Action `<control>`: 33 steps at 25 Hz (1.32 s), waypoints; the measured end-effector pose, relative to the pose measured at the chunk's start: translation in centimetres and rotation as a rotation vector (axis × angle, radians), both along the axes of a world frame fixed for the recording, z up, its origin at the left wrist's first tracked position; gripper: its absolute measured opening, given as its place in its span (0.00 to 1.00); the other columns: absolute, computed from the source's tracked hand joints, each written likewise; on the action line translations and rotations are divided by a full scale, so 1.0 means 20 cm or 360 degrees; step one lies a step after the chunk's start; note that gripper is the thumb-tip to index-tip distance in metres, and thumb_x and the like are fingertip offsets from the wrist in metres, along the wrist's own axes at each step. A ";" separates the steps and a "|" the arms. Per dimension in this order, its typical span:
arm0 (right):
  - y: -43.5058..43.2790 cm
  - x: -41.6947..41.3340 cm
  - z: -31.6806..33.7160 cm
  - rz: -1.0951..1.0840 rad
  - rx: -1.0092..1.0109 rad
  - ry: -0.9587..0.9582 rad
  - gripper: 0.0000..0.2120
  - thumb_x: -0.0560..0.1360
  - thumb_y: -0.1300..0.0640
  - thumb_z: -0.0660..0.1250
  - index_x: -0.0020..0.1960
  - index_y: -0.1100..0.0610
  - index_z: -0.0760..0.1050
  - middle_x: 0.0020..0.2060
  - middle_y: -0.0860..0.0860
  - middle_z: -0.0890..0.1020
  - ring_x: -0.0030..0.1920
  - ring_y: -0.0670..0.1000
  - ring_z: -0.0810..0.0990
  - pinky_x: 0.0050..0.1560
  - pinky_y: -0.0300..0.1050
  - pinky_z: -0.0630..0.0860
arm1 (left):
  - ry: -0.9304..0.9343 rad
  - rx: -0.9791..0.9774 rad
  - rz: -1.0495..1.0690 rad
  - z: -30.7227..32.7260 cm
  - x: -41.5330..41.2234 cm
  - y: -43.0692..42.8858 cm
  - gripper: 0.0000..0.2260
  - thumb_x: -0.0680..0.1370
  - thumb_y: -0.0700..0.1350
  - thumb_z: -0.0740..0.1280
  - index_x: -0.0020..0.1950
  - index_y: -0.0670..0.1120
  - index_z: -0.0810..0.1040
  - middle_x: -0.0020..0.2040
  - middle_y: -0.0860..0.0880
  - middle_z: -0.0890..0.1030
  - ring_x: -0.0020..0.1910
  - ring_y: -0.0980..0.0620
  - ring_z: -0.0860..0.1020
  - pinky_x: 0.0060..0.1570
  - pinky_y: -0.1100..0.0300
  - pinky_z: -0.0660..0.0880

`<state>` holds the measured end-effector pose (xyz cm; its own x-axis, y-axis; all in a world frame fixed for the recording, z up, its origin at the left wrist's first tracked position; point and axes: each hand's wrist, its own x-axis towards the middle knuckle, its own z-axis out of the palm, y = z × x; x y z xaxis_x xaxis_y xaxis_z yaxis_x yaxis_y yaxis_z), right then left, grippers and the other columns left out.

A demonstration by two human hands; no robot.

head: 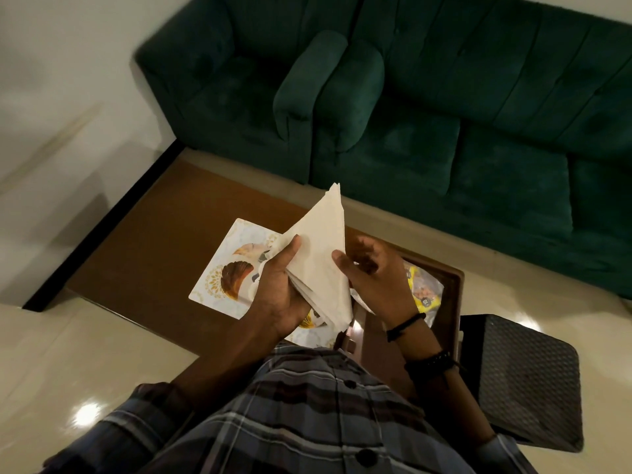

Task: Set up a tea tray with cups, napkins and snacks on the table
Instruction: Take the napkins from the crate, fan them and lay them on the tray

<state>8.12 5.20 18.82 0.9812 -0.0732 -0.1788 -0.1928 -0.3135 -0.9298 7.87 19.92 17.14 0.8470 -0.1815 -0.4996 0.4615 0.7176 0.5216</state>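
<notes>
At the bottom of the frame a plaid shirt point(301, 422) is seen, with both forearms reaching up toward the centre. A stack of folded napkins point(321, 241) is held in mid-frame above the table point(154, 241). It is gripped from the left by the left hand point(277, 289), whose thumb is pressed on the top sheet while the fingers are curled beneath. The right edge of the stack is pinched by the right hand point(372, 282): the thumb is laid on the front and the curled fingers, somewhat blurred, are set behind. Black bands point(405, 325) are worn on the right wrist. Beneath the left hand a printed mat point(219, 268) is laid flat on the brown tabletop. Right of centre, a yellow snack packet point(422, 289) is seen inside a wooden tray point(456, 302). A black stool point(526, 378) is placed at the lower right. The upper frame is filled by a green sofa point(444, 97).
</notes>
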 end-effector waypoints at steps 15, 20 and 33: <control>0.06 -0.06 0.06 0.0309 -0.0495 -0.0586 0.14 0.69 0.56 0.74 0.53 0.56 0.77 0.50 0.49 0.79 0.46 0.47 0.78 0.41 0.41 0.79 | -0.0402 0.1045 0.0089 0.11 -0.02 -0.09 0.04 0.76 0.52 0.67 0.47 0.59 0.82 0.45 0.60 0.85 0.48 0.60 0.83 0.40 0.69 0.78; 0.05 -0.06 0.05 0.0289 -0.0359 -0.0500 0.14 0.72 0.50 0.71 0.56 0.54 0.77 0.52 0.47 0.79 0.43 0.44 0.79 0.38 0.34 0.77 | -0.0320 0.0905 0.0063 0.06 -0.03 -0.06 0.11 0.79 0.49 0.63 0.45 0.56 0.85 0.45 0.51 0.87 0.49 0.51 0.84 0.48 0.55 0.81; 0.03 -0.05 0.01 0.0152 -0.0337 -0.0429 0.13 0.73 0.56 0.71 0.57 0.56 0.78 0.50 0.48 0.83 0.43 0.43 0.81 0.40 0.27 0.76 | -0.0324 0.1006 -0.0031 0.04 -0.04 -0.07 0.16 0.81 0.49 0.60 0.40 0.54 0.85 0.39 0.53 0.86 0.42 0.55 0.84 0.39 0.63 0.79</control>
